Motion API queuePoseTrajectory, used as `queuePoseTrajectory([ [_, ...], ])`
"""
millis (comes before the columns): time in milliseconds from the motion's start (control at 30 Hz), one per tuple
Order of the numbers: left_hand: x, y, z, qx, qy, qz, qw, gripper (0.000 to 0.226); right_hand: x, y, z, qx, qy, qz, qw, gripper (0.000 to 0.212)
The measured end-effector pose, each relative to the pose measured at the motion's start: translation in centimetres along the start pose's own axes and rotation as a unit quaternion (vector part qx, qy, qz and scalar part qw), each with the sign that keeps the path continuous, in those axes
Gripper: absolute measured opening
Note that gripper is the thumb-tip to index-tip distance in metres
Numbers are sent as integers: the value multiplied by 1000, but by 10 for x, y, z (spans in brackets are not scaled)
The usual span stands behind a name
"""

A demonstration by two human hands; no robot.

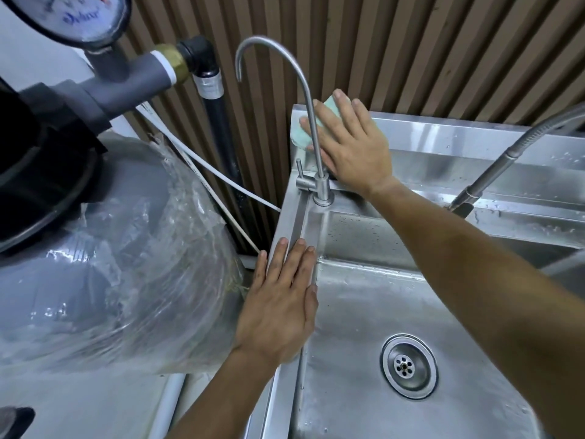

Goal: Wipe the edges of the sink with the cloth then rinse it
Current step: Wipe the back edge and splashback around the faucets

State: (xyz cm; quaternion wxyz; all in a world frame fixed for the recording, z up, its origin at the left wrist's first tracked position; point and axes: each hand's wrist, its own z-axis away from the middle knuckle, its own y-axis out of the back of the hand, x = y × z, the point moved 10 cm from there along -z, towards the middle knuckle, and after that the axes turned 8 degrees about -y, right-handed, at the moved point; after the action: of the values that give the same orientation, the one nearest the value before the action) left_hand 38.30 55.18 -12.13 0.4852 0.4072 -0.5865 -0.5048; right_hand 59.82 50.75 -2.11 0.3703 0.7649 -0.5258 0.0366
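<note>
A stainless steel sink [364, 312] fills the lower right, its drain [409, 365] in the basin floor. My right hand [351, 144] presses a pale green cloth [300, 134] flat against the sink's back splash at the far left corner, behind the thin gooseneck tap [311, 122]. Most of the cloth is hidden under my fingers. My left hand [280, 299] lies flat, fingers spread, on the sink's left rim [292, 213], holding nothing.
A large grey tank wrapped in clear plastic [120, 264] stands close to the left of the sink, with grey pipework and a pressure gauge [79, 14] above. A white hose [215, 175] runs behind. A flexible sprayer hose [506, 156] leans in at right. Slatted wall behind.
</note>
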Motion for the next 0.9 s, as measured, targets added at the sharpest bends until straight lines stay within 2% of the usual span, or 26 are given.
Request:
queuePoseTrajectory([
  [100, 0, 1, 0, 2, 0, 3, 1000, 61, -4, -1, 29, 32, 121, 16, 992, 52],
  [200, 0, 0, 0, 5, 1, 0, 1000, 62, -3, -5, 26, 32, 156, 16, 987, 52],
  [333, 1, 2, 0, 18, 1, 11, 1000, 62, -34, -23, 3, -16, 224, 27, 974, 76],
  [400, 2, 4, 0, 23, 0, 15, 1000, 61, -39, -23, 4, -32, 235, 21, 971, 79],
  [533, 2, 13, -5, 17, -8, 38, 999, 60, -3, 3, 39, 25, 208, 38, 977, 57],
  [667, -3, 24, -39, 20, -26, 6, 999, 58, 23, -7, 45, -34, 203, 34, 978, 60],
  [800, -12, 9, -54, 2, -14, -6, 1000, 61, -8, -5, 17, -23, 194, 53, 979, 52],
  [900, -12, 8, -50, 10, -7, 11, 1000, 60, -33, -7, 12, -47, 180, 44, 982, 58],
])
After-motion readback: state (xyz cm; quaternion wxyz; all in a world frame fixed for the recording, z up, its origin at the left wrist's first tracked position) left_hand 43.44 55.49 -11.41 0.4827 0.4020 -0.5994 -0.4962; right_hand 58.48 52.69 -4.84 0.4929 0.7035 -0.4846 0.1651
